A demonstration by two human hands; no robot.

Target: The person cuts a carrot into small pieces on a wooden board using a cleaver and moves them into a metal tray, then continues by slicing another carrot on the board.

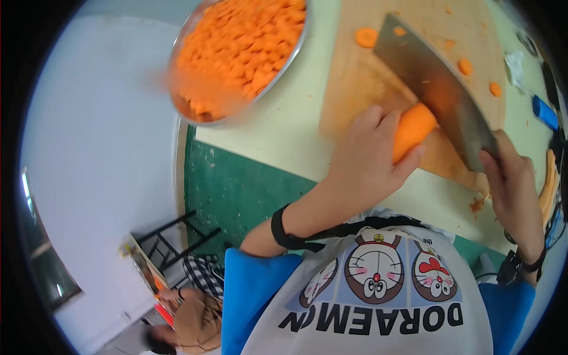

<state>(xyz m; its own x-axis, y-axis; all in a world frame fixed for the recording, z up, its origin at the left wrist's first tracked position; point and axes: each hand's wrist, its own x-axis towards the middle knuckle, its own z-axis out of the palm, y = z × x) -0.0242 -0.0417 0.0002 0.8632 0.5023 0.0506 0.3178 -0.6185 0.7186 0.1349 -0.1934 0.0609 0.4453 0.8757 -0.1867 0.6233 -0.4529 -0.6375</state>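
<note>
My left hand is wrapped round a thick peeled carrot, its cut end turned toward the blade. In my right hand is the handle of a broad cleaver. The blade slants over the wooden cutting board, right beside the carrot's end; whether it touches is hard to tell. A carrot slice lies left of the blade tip, and a small orange bit sticks to the blade. Right of the cleaver are two more carrot pieces, one a small slice.
A metal bowl heaped with diced carrot stands at the table's left end. A blue object and a crumpled white wrapper lie at the right. Another person sits at lower left near a black-legged stool.
</note>
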